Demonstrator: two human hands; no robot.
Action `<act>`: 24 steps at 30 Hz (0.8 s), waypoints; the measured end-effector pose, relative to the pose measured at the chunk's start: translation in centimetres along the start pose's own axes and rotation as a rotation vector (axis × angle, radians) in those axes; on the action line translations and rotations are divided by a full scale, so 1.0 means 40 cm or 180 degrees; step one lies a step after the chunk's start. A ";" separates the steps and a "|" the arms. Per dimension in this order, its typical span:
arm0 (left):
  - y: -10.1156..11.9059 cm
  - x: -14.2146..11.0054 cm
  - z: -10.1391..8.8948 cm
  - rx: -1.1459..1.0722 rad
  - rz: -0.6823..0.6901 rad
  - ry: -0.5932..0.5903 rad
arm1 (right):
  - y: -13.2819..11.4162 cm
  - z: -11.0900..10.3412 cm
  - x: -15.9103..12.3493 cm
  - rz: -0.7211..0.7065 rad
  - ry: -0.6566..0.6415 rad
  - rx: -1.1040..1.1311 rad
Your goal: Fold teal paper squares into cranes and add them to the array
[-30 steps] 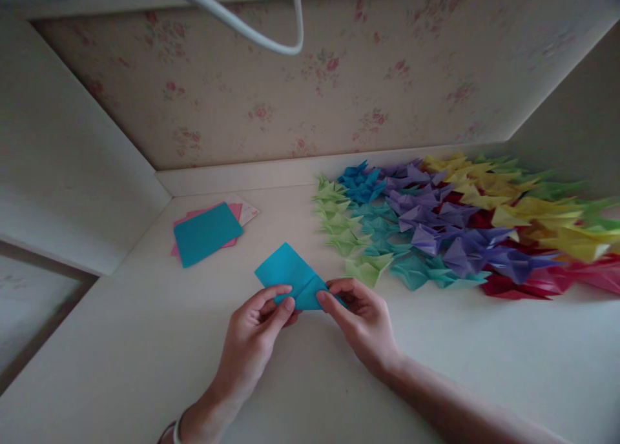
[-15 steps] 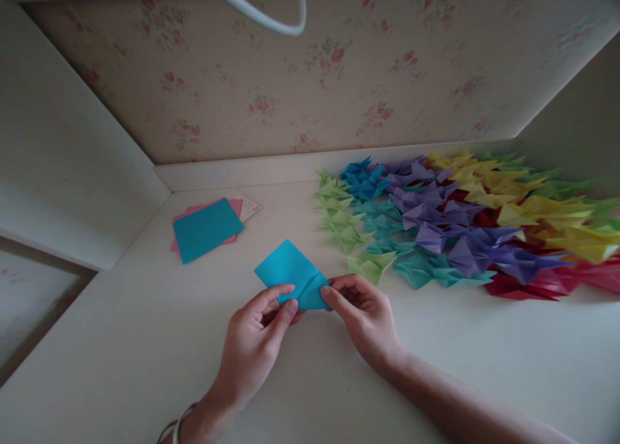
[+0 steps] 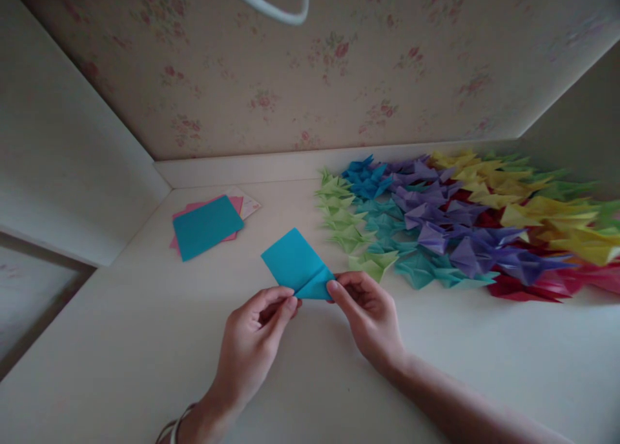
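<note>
Head view: white desk (image 3: 121, 347) leaves room between a paper stack (image 3: 208, 228) near its back left corner and folded paper figures (image 3: 465, 213) reaching the back edge rightward; well out from that edge, left hand (image 3: 259, 334) and right hand (image 3: 371, 318) narrowly pinch a creased blue sheet (image 3: 296, 261).

At the lower centre, my bare left hand (image 3: 256, 334) and bare right hand (image 3: 371, 318) pinch between thumb and fingers; my bare right forearm (image 3: 460, 392) slants lower right.
</note>
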State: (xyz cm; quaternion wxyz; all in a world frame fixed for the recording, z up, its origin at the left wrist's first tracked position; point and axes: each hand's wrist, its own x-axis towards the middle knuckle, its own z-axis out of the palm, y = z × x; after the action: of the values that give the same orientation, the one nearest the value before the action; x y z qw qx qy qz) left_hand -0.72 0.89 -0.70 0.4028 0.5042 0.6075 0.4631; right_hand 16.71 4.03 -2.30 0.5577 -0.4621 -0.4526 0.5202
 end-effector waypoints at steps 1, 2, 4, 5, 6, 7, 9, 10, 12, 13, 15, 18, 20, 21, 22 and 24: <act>0.000 0.001 0.000 -0.0059 -0.0030 0.0048 | 0.001 0.001 -0.001 0.0011 -0.0022 0.0003; 0.000 0.002 0.000 -0.0136 -0.0072 0.0074 | 0.002 0.002 -0.002 0.0028 -0.0040 0.0012; -0.002 0.005 0.001 -0.0349 -0.0196 0.0080 | 0.003 0.004 -0.003 0.0079 -0.0057 0.0036; -0.003 0.006 0.002 -0.0476 -0.0267 0.0079 | 0.004 0.005 -0.003 0.0111 -0.0057 0.0054; -0.005 0.007 0.003 -0.0598 -0.0328 0.0089 | 0.005 0.006 -0.003 0.0146 -0.0055 0.0075; -0.006 0.007 0.004 -0.0694 -0.0374 0.0093 | 0.006 0.006 -0.003 0.0182 -0.0055 0.0099; -0.005 0.006 0.007 -0.0774 -0.0406 0.0109 | 0.007 0.007 -0.002 0.0239 -0.0055 0.0155; -0.003 0.005 0.008 -0.0770 -0.0395 0.0114 | 0.007 0.007 -0.002 0.0263 -0.0054 0.0178; 0.002 0.002 0.009 -0.0734 -0.0350 0.0124 | 0.006 0.007 -0.002 0.0313 -0.0059 0.0191; 0.005 0.001 0.010 -0.0722 -0.0327 0.0128 | 0.006 0.007 -0.002 0.0343 -0.0063 0.0184; 0.010 0.000 0.010 -0.0715 -0.0298 0.0137 | 0.004 0.006 -0.002 0.0392 -0.0063 0.0160; 0.011 0.000 0.010 -0.0689 -0.0286 0.0141 | 0.002 0.006 -0.003 0.0391 -0.0083 0.0166; 0.009 0.001 0.010 -0.0674 -0.0298 0.0133 | 0.002 0.007 -0.003 0.0371 -0.0118 0.0186; 0.009 0.001 0.011 -0.0676 -0.0310 0.0126 | 0.003 0.007 -0.003 0.0361 -0.0132 0.0212; 0.009 0.001 0.011 -0.0681 -0.0325 0.0118 | 0.003 0.008 -0.003 0.0349 -0.0139 0.0254; 0.010 0.001 0.011 -0.0683 -0.0348 0.0098 | 0.004 0.008 -0.003 0.0331 -0.0132 0.0364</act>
State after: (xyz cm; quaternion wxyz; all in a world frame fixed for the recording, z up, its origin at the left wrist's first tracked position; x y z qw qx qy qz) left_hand -0.21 1.03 -0.44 0.4697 0.4171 0.5872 0.5105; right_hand 16.35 3.92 -2.41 0.5460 -0.4414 -0.4090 0.5829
